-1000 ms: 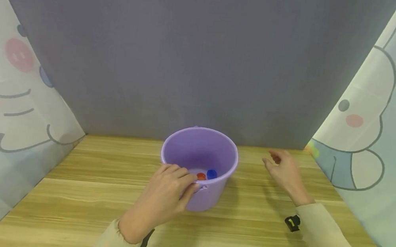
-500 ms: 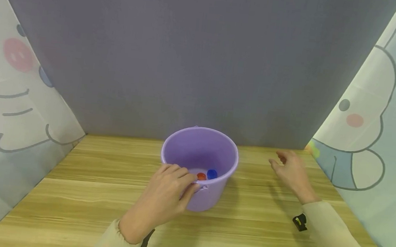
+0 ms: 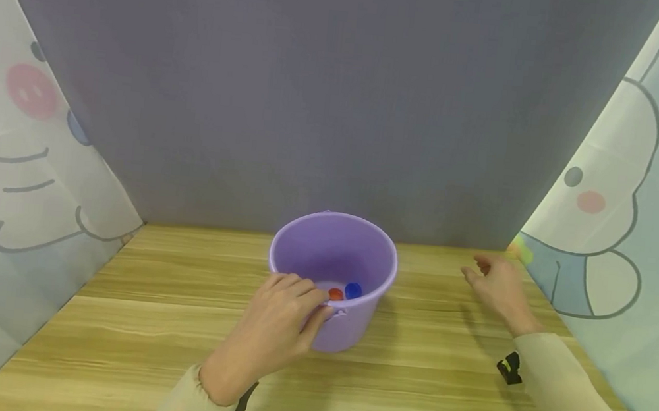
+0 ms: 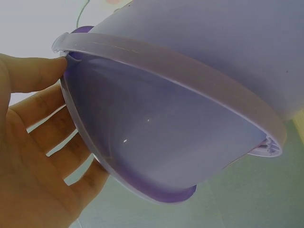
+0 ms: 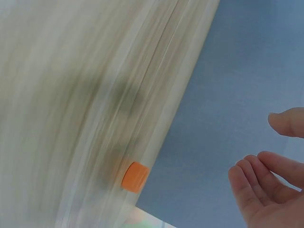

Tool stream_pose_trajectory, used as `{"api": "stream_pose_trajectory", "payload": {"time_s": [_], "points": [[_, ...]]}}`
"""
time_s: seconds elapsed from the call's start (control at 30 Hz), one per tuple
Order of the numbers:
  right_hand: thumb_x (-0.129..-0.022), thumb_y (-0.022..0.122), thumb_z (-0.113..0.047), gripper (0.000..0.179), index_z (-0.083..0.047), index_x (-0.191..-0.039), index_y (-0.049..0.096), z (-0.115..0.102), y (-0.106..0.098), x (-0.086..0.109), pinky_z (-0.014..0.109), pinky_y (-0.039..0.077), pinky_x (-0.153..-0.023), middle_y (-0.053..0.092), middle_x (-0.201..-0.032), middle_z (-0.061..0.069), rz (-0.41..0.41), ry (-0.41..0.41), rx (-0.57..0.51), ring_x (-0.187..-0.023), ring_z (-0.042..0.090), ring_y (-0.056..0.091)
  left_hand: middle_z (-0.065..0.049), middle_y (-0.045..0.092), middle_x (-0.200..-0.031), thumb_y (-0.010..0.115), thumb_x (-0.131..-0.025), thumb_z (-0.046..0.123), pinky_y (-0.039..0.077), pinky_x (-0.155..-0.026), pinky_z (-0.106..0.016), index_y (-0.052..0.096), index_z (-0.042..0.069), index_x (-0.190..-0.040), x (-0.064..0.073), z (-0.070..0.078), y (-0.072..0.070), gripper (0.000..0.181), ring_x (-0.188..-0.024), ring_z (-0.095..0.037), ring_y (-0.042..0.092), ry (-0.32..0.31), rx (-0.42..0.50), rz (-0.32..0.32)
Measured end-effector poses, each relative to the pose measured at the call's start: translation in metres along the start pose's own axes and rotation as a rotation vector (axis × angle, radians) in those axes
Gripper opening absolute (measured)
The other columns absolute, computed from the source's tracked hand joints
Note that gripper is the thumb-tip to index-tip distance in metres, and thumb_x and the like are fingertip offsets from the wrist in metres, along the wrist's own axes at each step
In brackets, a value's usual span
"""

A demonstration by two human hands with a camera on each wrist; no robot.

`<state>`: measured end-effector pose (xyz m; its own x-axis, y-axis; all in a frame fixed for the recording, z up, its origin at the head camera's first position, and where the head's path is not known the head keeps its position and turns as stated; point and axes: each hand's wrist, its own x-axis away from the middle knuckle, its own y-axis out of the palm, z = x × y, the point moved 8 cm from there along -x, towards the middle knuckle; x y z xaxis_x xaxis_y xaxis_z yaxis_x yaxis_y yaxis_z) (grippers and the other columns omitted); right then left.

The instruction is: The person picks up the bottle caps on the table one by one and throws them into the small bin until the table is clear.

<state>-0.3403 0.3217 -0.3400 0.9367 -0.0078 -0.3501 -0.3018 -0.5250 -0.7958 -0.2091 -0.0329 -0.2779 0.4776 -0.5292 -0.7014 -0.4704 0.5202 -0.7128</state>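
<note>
A purple bucket [image 3: 354, 320] stands upright on the wooden table. My left hand [image 3: 276, 323] grips its near rim, the thumb by the handle joint and the fingers over the edge. In the left wrist view that hand [image 4: 42, 137] holds the rim beside the lowered handle [image 4: 190, 80]. Inside the bucket lie a small red piece [image 3: 335, 294] and a small blue piece [image 3: 353, 290]. Further right, my right hand [image 3: 497, 288] hovers above the table with loosely bent fingers, holding nothing. The right wrist view shows a short orange cylinder [image 5: 135, 177] on the table, hidden in the head view.
The wooden tabletop [image 3: 144, 333] runs back to a grey panel [image 3: 339, 100]. Cartoon-printed sheets stand at the left [image 3: 26, 203] and right [image 3: 626, 214] sides of the table.
My right hand has drifted to the right, away from the bucket. The left hand and the bucket have stayed where they were.
</note>
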Motion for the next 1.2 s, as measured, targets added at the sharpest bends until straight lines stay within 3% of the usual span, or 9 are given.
{"api": "stream_pose_trajectory", "payload": {"time_s": [0.33, 0.77, 0.97, 1.1, 1.2], "points": [[-0.098, 0.063, -0.021, 0.052, 0.024, -0.123, 0.056, 0.016, -0.001, -0.005, 0.066, 0.048, -0.091, 0.057, -0.123, 0.043, -0.063, 0.005, 0.038, -0.11, 0.059, 0.057, 0.008, 0.062, -0.078, 0.074, -0.092, 0.022, 0.05, -0.081, -0.037, 0.068, 0.017, -0.084, 0.0, 0.0, 0.001, 0.011, -0.075, -0.015, 0.057, 0.005, 0.007, 0.005], [-0.101, 0.059, -0.03, 0.062, 0.024, -0.13, 0.049, 0.045, 0.002, -0.011, 0.067, 0.046, -0.094, 0.051, -0.132, 0.043, -0.164, 0.108, 0.025, -0.117, 0.061, 0.051, 0.007, 0.064, -0.08, 0.074, -0.091, 0.023, 0.05, -0.08, -0.036, 0.07, 0.016, -0.085, 0.0, 0.0, 0.001, 0.01, -0.076, -0.015, 0.058, 0.011, 0.006, 0.011], [-0.101, 0.059, -0.029, 0.065, 0.027, -0.13, 0.046, 0.053, 0.003, -0.016, 0.069, 0.043, -0.096, 0.047, -0.131, 0.046, -0.189, 0.117, 0.06, -0.12, 0.063, 0.047, 0.006, 0.065, -0.08, 0.074, -0.092, 0.022, 0.049, -0.079, -0.036, 0.07, 0.016, -0.086, 0.0, 0.0, 0.001, 0.009, -0.076, -0.015, 0.058, 0.011, 0.016, 0.013], [-0.098, 0.061, -0.026, 0.052, 0.024, -0.111, 0.058, 0.06, 0.008, -0.019, 0.063, 0.051, -0.084, 0.058, -0.109, 0.045, -0.203, 0.099, 0.113, -0.101, 0.058, 0.059, 0.006, 0.065, -0.081, 0.073, -0.092, 0.023, 0.049, -0.079, -0.036, 0.071, 0.016, -0.087, 0.0, -0.001, 0.001, 0.008, -0.077, -0.016, 0.058, 0.012, 0.015, 0.014], [-0.096, 0.063, -0.024, 0.048, 0.024, -0.103, 0.058, 0.063, 0.01, -0.02, 0.061, 0.051, -0.079, 0.059, -0.104, 0.045, -0.202, 0.083, 0.145, -0.091, 0.053, 0.061, 0.006, 0.067, -0.082, 0.071, -0.094, 0.024, 0.05, -0.08, -0.036, 0.073, 0.016, -0.089, 0.0, -0.001, 0.001, 0.01, -0.077, -0.016, 0.059, 0.015, 0.016, 0.011]]}}
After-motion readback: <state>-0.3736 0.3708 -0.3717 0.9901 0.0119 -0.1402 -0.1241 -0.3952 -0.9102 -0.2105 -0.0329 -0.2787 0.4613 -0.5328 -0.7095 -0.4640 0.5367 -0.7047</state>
